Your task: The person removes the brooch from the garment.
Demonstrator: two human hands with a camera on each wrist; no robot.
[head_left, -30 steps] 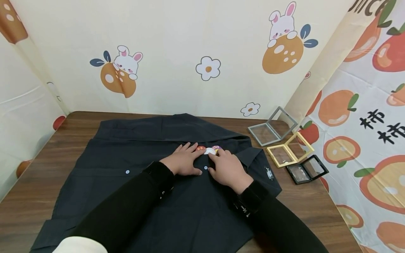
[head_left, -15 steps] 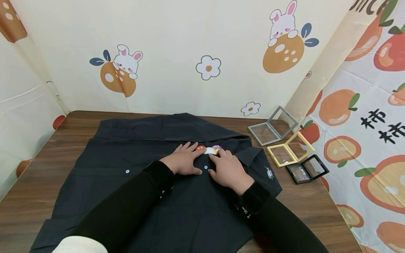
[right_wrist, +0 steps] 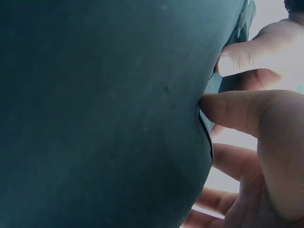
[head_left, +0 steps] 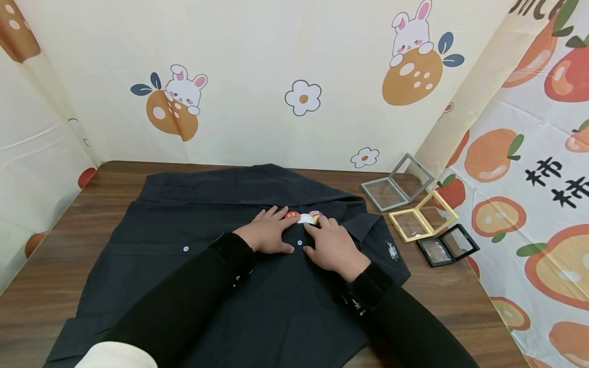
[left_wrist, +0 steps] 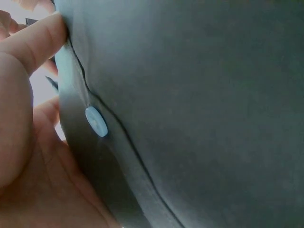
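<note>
A dark navy shirt [head_left: 202,225] lies spread on the table, its placket buttoned with small white buttons [head_left: 300,243]. My left hand [head_left: 269,232] rests flat on the shirt with fingers spread. Its index fingertip reaches the partly covered group of a red round badge [head_left: 293,214], a white disc [head_left: 306,219] and a purple-yellow badge [head_left: 315,215]. My right hand [head_left: 335,248] rests on the cloth from the other side, its fingers bent slightly beside the disc and the purple-yellow badge. In the left wrist view a pale button [left_wrist: 96,121] shows near the placket edge.
Three hinged frame cases stand unfolded at the right: a grey one [head_left: 385,194], a yellow one [head_left: 409,227] and a black one [head_left: 434,252]. A small shiny clear piece [head_left: 392,251] lies on the shirt near the collar. Printed curtains border the brown table [head_left: 124,171].
Both hands hold the same place on the shirt. Only a very slight shift of the head view shows.
</note>
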